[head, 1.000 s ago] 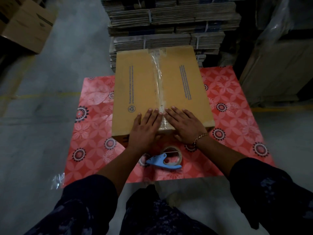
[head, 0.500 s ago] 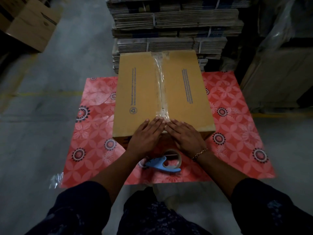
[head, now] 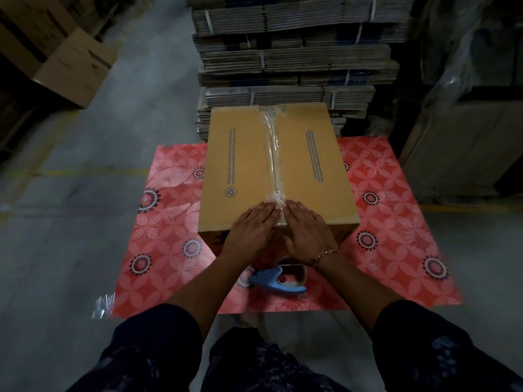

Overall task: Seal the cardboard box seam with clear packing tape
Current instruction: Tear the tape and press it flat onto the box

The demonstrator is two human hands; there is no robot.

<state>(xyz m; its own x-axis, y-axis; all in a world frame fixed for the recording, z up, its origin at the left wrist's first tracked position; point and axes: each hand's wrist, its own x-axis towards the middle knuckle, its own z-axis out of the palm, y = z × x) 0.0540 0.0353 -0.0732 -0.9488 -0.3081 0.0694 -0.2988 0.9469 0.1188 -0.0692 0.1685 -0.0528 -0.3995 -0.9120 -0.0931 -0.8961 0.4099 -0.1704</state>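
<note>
From the head camera: the cardboard box (head: 278, 171) sits on the red patterned mat (head: 396, 222), clear packing tape (head: 272, 154) running the length of its top seam. Left hand (head: 250, 232) and right hand (head: 307, 234) lie flat and open at the near edge, one each side of the tape, gripping nothing, just pressing. Looks like the smoothing-down step, nearly done. The blue tape dispenser (head: 278, 280) rests on the mat below the wrists. Next move likely calls for rubbing the tape end down the front face.
</note>
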